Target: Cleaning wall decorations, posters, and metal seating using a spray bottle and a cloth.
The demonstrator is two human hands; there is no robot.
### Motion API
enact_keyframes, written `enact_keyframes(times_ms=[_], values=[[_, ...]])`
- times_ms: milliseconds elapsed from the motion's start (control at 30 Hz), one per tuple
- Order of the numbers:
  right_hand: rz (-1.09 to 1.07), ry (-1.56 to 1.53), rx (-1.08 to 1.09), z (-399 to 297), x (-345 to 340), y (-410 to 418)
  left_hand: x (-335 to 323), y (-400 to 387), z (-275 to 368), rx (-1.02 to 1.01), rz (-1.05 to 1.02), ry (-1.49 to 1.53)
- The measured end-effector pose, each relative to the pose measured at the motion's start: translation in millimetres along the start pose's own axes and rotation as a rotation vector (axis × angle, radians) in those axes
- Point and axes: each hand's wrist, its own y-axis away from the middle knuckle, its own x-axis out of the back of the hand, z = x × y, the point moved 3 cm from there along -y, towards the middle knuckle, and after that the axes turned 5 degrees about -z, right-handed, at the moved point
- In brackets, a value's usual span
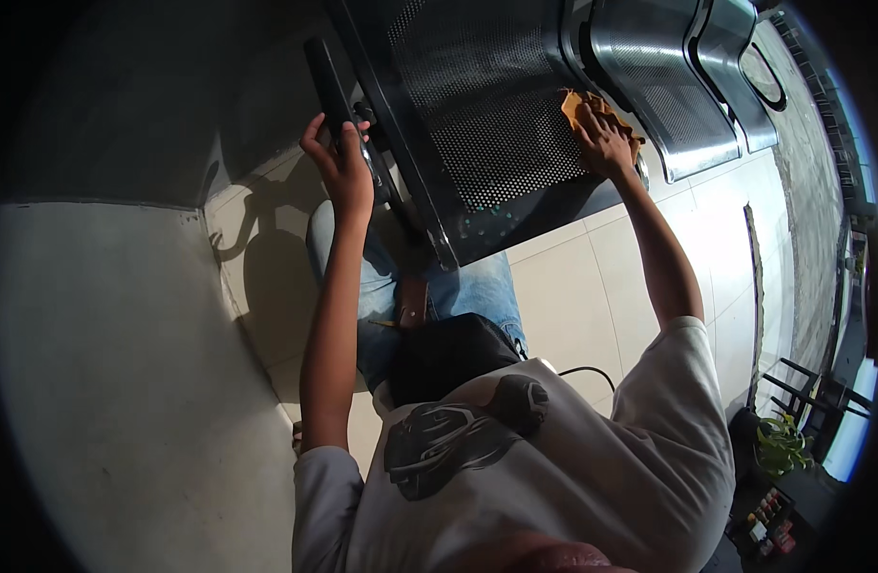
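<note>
A black metal bench seat (510, 154) with round perforations fills the upper middle of the view. At its right edge, my right hand (609, 149) lies over a crumpled orange cloth (576, 107), pressing it against the metal with the fingers spread. My left hand (344, 161) holds the black armrest (325, 75) on the seat's left side, its thumb on top and some fingertips showing past the far edge. Small greenish drops or specks (490, 218) dot the solid front strip of the seat.
More linked metal seats (657, 93) continue to the right. A grey wall (124, 322) rises close on my left. Pale floor tiles (568, 286) run under the bench. A thin black cable (589, 370) curves by my waist. Potted plant leaves (782, 440) show at the lower right.
</note>
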Motion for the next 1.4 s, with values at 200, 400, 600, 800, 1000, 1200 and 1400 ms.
enact_keyframes(times_ms=[200, 400, 600, 800, 1000, 1200, 1400], values=[[0.313, -0.291, -0.205, -111, 33, 0, -1, 1, -1, 0.03, 0.024, 0.054], [0.355, -0.619, 0.306, -261, 79, 38, 0, 0, 0, 0.011, 0.019, 0.015], [0.294, -0.345, -0.242, -44, 27, 57, -1, 0, -1, 0.052, 0.014, 0.03], [0.376, -0.345, -0.344, -67, 11, 69, -2, 0, 0, 0.028, 0.047, 0.104], [0.361, -0.57, 0.112, -273, 82, 79, 0, 0, 0, 0.056, 0.035, 0.125], [0.266, -0.818, 0.136, -326, 125, 32, 2, 2, 3, 0.09, -0.016, 0.055], [0.201, -0.783, 0.108, -298, 114, 72, 3, 1, 1, 0.115, -0.139, 0.238]])
